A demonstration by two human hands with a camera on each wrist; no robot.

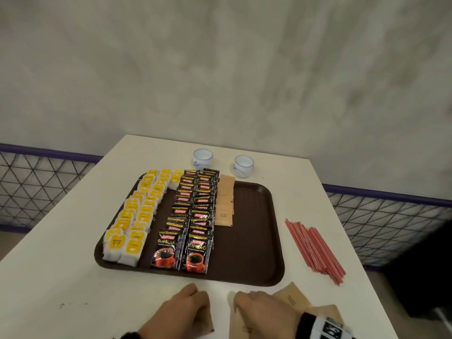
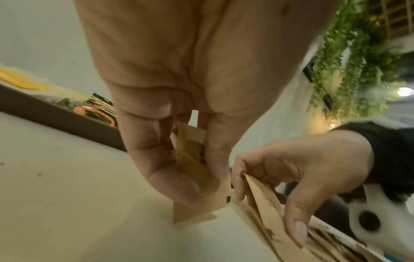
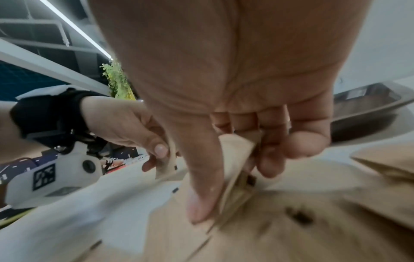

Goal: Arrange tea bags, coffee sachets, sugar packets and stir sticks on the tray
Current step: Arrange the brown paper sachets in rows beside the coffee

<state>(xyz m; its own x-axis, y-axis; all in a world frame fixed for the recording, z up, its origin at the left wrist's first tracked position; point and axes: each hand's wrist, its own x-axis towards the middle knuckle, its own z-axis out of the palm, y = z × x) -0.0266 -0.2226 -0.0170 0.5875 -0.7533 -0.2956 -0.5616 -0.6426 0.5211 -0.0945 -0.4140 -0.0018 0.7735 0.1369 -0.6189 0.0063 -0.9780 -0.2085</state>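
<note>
A brown tray [image 1: 254, 241] holds rows of yellow tea bags [image 1: 137, 216], black coffee sachets [image 1: 193, 216] and a short column of tan sugar packets [image 1: 224, 204]. More tan sugar packets [image 1: 291, 299] lie loose on the table's near edge. My left hand [image 1: 181, 311] pinches a small stack of sugar packets [image 2: 192, 159] between thumb and fingers, its edge on the table. My right hand [image 1: 261, 314] pinches another sugar packet [image 3: 235, 159] above the loose pile [image 3: 291, 230]. Red stir sticks [image 1: 315, 248] lie in a heap right of the tray.
Two small white cups [image 1: 202, 157] [image 1: 243, 165] stand behind the tray. The white table [image 1: 73, 241] ends close on the left and right, with wire mesh fencing [image 1: 36, 187] beyond both sides. The tray's right half is bare.
</note>
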